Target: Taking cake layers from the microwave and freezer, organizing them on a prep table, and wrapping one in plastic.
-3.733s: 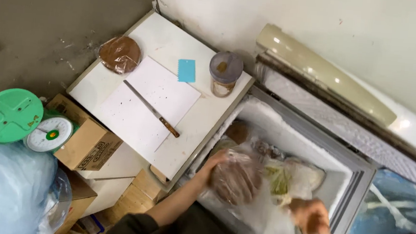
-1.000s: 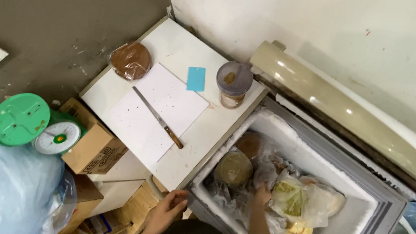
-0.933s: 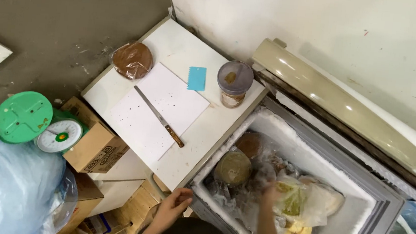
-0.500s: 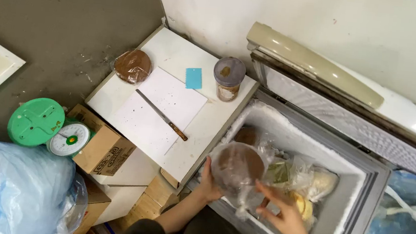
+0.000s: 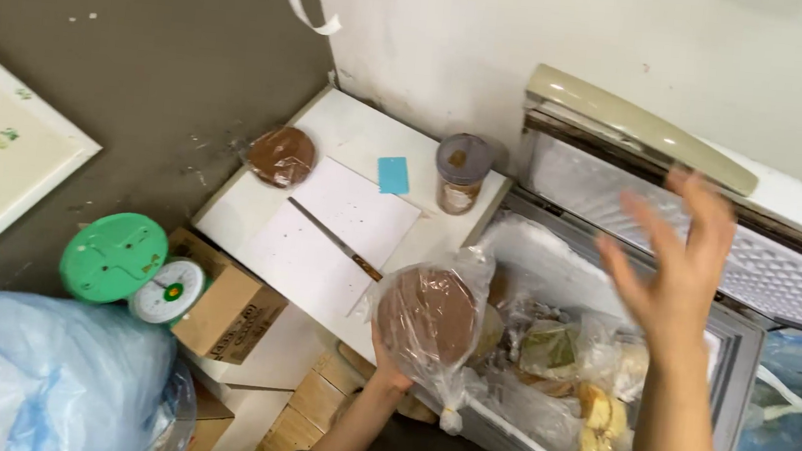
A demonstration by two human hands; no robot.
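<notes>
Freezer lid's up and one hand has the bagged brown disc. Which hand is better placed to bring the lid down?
Probably the right hand: it is empty, open and raised just below the freezer lid. The left hand grips the bagged brown disc over the freezer's near edge.

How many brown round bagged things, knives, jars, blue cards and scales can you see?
Brown round bagged discs: 2, one in the left hand at, one on the white table at
Knife: 1
Jar: 1
Blue card: 1
Green kitchen scale: 1
Total: 6
</notes>
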